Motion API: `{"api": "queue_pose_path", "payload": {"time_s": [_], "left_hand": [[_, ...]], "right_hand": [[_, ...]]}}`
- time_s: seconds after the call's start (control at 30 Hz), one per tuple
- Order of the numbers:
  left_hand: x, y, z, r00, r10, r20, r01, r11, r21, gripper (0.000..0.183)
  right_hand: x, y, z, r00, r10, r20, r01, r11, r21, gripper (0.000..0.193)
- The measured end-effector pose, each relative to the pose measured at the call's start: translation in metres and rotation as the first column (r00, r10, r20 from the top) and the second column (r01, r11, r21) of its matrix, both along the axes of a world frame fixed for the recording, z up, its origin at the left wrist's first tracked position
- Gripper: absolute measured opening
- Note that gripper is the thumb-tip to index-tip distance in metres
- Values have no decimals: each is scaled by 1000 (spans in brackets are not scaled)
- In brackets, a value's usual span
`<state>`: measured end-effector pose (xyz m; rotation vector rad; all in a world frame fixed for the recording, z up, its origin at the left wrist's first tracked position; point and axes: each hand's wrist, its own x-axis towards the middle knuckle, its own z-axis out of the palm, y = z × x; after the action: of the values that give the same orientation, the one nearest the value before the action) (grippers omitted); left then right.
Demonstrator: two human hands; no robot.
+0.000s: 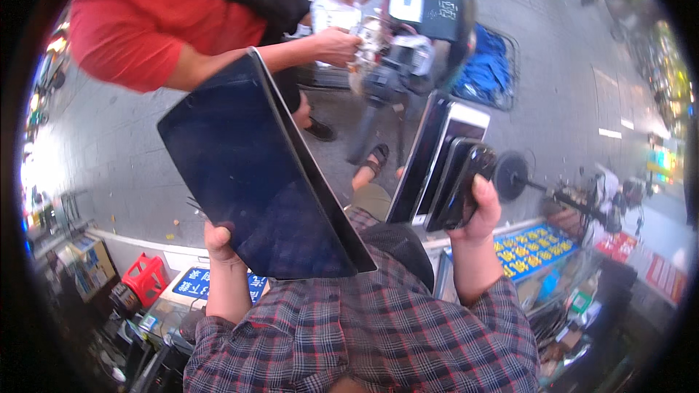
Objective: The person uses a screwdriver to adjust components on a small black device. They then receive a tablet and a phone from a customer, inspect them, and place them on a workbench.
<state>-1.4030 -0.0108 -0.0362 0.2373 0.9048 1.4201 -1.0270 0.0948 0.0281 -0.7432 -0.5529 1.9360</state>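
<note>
My left hand [223, 241] grips the lower left edge of a large dark-screened tablet [251, 167]. Behind it shows a thin silver edge, and I cannot tell whether this is a second slab or its own back. My right hand [478, 211] is wrapped round an upright stack of devices. Nearest its thumb is a black phone [460, 193]. A white-edged device [468, 120] and a larger dark tablet [415, 164] stand to the left in the same stack. Most of my fingers are hidden behind what I hold.
Ahead, a person in a red shirt [138, 36] reaches toward a parked scooter [415, 65] hung with bags. A blue bundle [486, 65] lies beside it. Behind me are a red plastic stool [144, 278], a blue sign with yellow lettering [535, 249] and a cluttered counter.
</note>
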Motion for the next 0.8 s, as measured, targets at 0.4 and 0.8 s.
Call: {"api": "queue_pose_path", "payload": {"time_s": [0.4, 0.8], "left_hand": [[184, 103, 37, 885, -458, -83, 452, 889, -78, 91], [349, 116, 15, 570, -821, -22, 799, 561, -216, 61]], "right_hand": [[184, -10, -35, 753, -654, -73, 656, 755, -9, 60], [301, -127, -71, 347, -934, -92, 934, 353, -64, 49]]}}
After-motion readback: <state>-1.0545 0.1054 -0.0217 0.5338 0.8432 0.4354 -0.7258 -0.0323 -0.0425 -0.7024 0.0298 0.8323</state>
